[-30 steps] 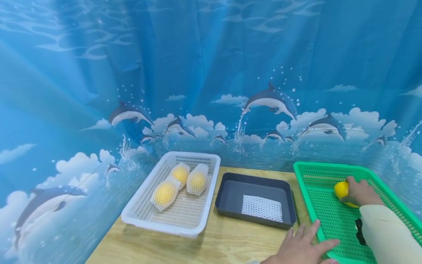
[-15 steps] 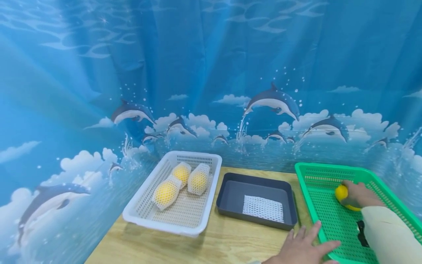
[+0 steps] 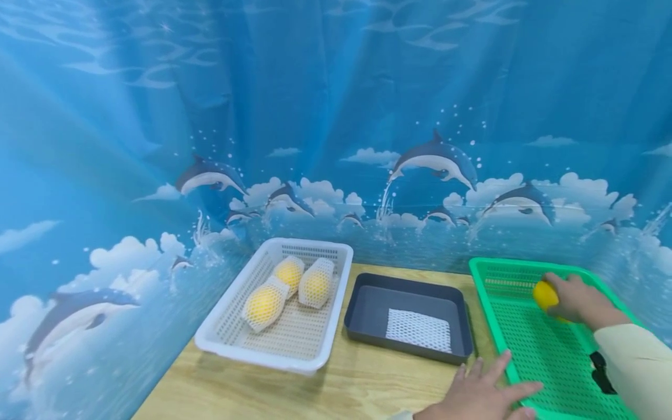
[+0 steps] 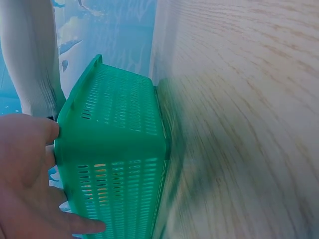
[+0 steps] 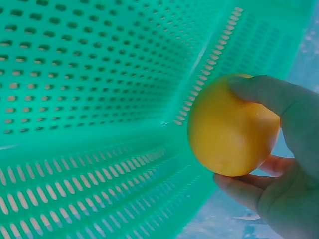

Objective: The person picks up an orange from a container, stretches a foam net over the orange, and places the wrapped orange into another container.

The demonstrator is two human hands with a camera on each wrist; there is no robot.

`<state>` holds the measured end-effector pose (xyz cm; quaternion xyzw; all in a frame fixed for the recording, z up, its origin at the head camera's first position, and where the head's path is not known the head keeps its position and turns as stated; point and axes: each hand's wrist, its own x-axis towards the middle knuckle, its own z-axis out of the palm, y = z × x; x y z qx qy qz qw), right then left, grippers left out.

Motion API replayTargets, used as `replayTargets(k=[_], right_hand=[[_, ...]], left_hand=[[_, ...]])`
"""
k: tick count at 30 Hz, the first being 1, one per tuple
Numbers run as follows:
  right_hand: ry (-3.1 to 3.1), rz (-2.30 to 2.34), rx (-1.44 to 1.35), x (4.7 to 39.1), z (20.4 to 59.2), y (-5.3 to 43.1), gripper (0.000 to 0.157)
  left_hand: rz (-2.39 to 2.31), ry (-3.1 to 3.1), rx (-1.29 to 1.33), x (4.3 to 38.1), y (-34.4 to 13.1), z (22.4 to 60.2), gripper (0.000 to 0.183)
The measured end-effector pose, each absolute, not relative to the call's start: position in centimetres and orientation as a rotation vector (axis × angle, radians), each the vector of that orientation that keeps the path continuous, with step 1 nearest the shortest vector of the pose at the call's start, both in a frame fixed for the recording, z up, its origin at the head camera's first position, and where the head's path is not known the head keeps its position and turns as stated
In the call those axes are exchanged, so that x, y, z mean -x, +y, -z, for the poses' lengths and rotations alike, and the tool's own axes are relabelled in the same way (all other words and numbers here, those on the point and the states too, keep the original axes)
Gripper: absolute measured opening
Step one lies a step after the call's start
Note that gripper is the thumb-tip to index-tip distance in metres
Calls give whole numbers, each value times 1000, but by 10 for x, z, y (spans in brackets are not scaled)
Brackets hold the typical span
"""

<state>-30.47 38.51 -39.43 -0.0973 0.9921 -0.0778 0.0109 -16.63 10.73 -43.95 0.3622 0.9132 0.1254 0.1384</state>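
Note:
My right hand holds a smooth, rounded yellow fruit between thumb and fingers, inside the green basket. The right wrist view shows the fruit close to the basket's slotted wall. My left hand lies with spread fingers at the basket's near left corner, and in the left wrist view its fingertips reach over the outer wall. Left of it, a dark grey tray contains a white foam net sleeve lying flat.
A white basket at the left holds yellow fruits in foam nets. All the containers stand on a wood-grain table. Behind hangs a blue curtain with printed dolphins.
My right hand has lifted slightly with the yellow fruit, and its forearm has shifted right. The left hand stays at the green basket's corner.

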Motion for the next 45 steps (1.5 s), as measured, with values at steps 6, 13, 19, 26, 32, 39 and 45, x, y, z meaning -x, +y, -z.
replayTargets(k=[6,13,19,26,32,39,45], right_hand=[[3174,177,428,292,379,375,65],[3218,114,512,268,368,369,67],[3250,153,621,238,363,357,71],[3351,282,708,210,366,344,75],[3454,452,694,193,370,332,81],[3535,616,761,176,375,311,84],[3593,763,877,163,377,284,89]], left_hand=[[-466,2602,-1125,168,98,438,42],[-559,2527,-1201,170,88,436,42],[-565,2495,-1255,169,82,435,45],[-726,2480,-1256,171,79,436,55],[-1153,2377,-1074,170,79,434,60],[-1533,2169,-754,174,78,425,66],[-1756,2043,-705,184,72,417,70]])
